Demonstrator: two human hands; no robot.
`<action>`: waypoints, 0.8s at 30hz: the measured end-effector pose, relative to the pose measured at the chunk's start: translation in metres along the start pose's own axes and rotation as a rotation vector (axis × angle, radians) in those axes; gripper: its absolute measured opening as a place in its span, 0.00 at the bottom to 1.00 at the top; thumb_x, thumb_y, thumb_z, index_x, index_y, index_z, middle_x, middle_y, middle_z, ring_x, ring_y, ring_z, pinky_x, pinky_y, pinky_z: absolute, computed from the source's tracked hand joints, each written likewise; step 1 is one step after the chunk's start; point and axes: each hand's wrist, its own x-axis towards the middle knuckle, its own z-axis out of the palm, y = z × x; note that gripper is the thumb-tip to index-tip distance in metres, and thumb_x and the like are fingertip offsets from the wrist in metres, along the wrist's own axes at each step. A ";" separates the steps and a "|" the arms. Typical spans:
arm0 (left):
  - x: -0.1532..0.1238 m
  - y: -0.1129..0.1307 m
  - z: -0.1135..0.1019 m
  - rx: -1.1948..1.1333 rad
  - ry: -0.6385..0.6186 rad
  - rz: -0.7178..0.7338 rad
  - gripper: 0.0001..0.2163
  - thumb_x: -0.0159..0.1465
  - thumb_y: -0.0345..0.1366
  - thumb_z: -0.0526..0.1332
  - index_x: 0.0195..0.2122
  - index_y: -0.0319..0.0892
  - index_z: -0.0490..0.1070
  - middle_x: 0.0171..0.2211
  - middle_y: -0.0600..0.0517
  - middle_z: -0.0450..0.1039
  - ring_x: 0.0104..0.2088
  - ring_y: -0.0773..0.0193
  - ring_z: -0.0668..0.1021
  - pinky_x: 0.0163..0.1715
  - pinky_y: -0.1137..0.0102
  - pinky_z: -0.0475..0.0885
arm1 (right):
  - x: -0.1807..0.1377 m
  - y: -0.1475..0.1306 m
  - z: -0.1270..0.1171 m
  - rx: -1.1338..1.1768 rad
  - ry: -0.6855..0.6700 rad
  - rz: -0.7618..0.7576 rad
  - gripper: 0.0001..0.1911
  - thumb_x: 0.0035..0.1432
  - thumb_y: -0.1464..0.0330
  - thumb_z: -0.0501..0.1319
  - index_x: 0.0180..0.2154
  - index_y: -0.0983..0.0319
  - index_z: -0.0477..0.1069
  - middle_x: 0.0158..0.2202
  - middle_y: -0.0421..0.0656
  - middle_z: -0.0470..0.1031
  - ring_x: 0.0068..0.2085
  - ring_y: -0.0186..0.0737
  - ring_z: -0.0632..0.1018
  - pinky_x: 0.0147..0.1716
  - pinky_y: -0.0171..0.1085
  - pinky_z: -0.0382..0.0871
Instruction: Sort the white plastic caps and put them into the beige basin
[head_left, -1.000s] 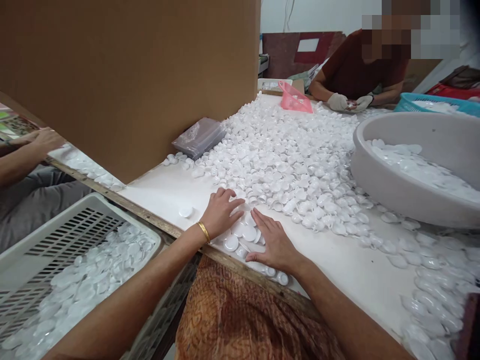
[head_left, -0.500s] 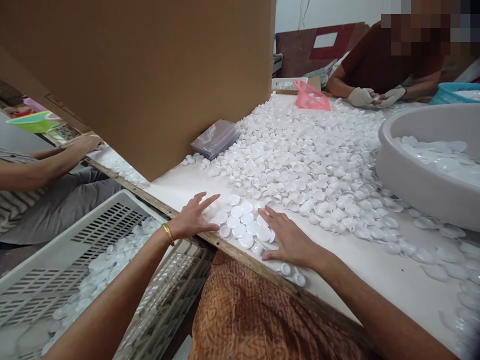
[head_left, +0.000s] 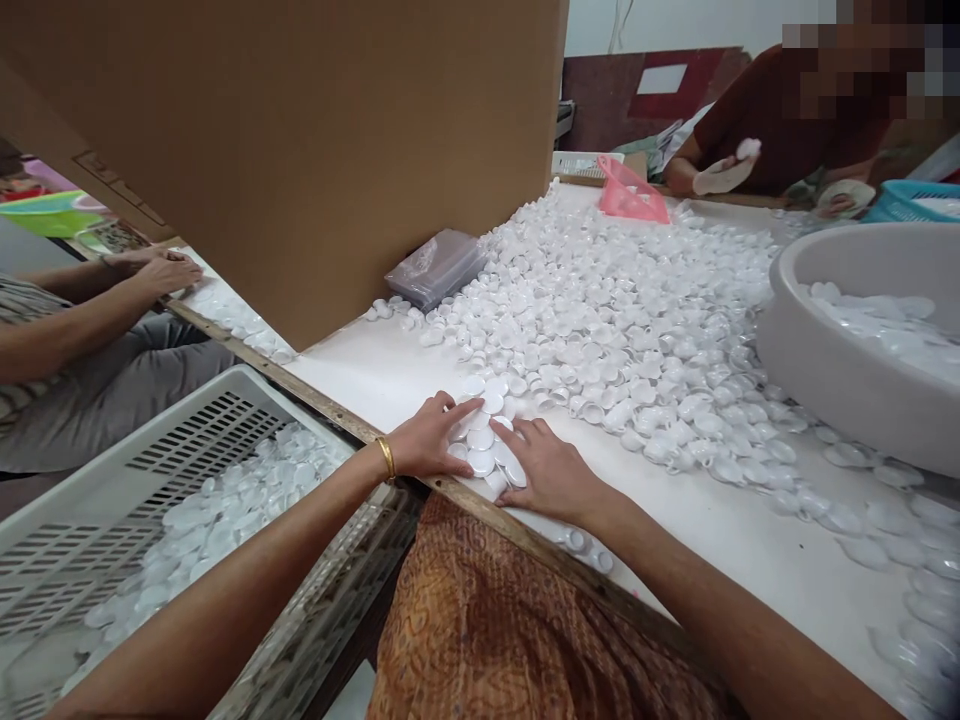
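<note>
A cluster of small white round plastic discs (head_left: 481, 440) lies near the table's front edge, bunched between my two hands. My left hand (head_left: 430, 438), with a gold bangle at the wrist, curves round the cluster's left side, thumb and fingers apart. On the other side my right hand (head_left: 553, 470) spreads its fingers against the discs; its thumb is low by the table edge. Neither hand has a disc lifted. Just right of them, a few small white pieces (head_left: 589, 550) sit along the edge. Beyond stretches a large heap of white cup-like plastic pieces (head_left: 622, 330).
A tall cardboard box (head_left: 315, 150) stands at the back left, beside a plastic-wrapped pack (head_left: 436, 268). A grey tub (head_left: 862, 380) is at right, a pink scoop (head_left: 632, 190) farther back. Below left sits a slatted crate (head_left: 247, 385). Co-workers sit at left and far right.
My hands have come closer together, pushing the discs into a tighter, overlapping cluster. The far co-worker's gloved hands have separated, one raising a white piece.
</note>
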 end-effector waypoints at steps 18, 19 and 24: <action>0.001 0.018 0.002 -0.851 0.140 -0.020 0.32 0.50 0.41 0.65 0.55 0.47 0.56 0.41 0.50 0.64 0.35 0.63 0.70 0.32 0.66 0.71 | 0.026 0.000 -0.015 0.415 0.218 0.181 0.30 0.48 0.61 0.60 0.53 0.59 0.61 0.51 0.46 0.67 0.50 0.45 0.68 0.49 0.44 0.62; -0.001 0.019 0.000 -0.919 0.153 -0.019 0.32 0.49 0.41 0.65 0.55 0.47 0.55 0.39 0.50 0.64 0.33 0.64 0.70 0.28 0.68 0.71 | 0.030 -0.004 -0.018 0.408 0.219 0.184 0.29 0.48 0.62 0.59 0.53 0.59 0.61 0.50 0.46 0.68 0.50 0.45 0.69 0.48 0.44 0.62; -0.015 0.014 -0.011 -1.108 0.266 -0.023 0.33 0.48 0.39 0.67 0.54 0.48 0.55 0.37 0.51 0.62 0.30 0.66 0.70 0.19 0.74 0.69 | 0.054 -0.031 -0.031 0.294 0.207 0.183 0.28 0.48 0.65 0.57 0.53 0.60 0.61 0.49 0.47 0.69 0.48 0.48 0.70 0.46 0.45 0.63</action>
